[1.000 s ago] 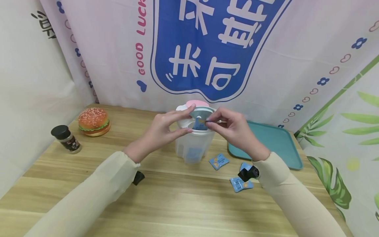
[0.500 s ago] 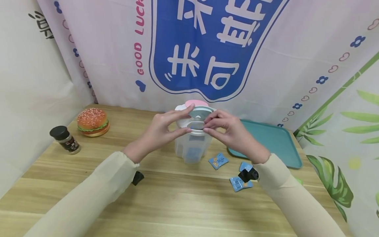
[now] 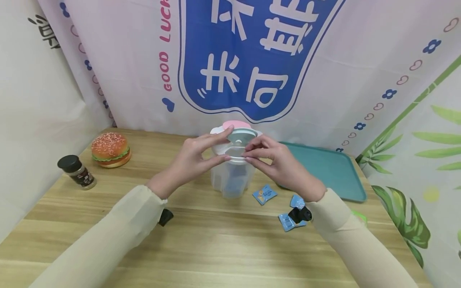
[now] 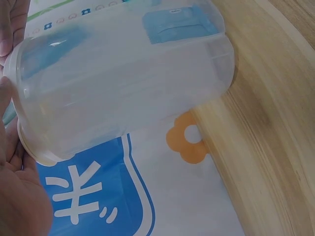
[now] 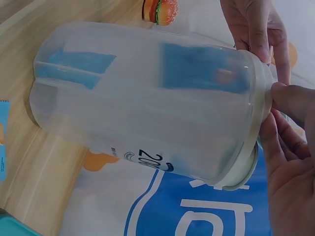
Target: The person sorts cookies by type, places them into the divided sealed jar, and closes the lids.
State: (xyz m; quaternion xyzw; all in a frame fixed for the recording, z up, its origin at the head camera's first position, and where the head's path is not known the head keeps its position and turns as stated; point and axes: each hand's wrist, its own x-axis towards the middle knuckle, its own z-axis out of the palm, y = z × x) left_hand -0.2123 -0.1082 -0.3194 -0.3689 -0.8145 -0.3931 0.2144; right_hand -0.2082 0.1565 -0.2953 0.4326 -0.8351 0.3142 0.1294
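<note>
A tall translucent storage container (image 3: 232, 182) stands at the back of the table, its round flip lid (image 3: 240, 134) raised. My left hand (image 3: 196, 158) holds its top, thumb at the rim and index finger against the lid. On the opposite side, my right hand (image 3: 282, 164) has its fingertips at the opening's rim, with no packet between them. Through the wall, the right wrist view shows a blurred blue packet (image 5: 202, 69) just below the mouth and another packet (image 5: 74, 66) at the bottom.
Several blue packets (image 3: 264, 195) lie right of the container, some partly behind my wrist camera (image 3: 300, 214). A teal tray (image 3: 327, 172) sits at the back right. At the left are a toy hamburger (image 3: 110, 149) and a black-capped seasoning jar (image 3: 77, 172). A printed cloth (image 3: 137, 72) hangs behind.
The blue packet in my right fingers went down through the opening and was let go; it now shows inside the container. My left hand stays on the top. The head view shifts slightly.
</note>
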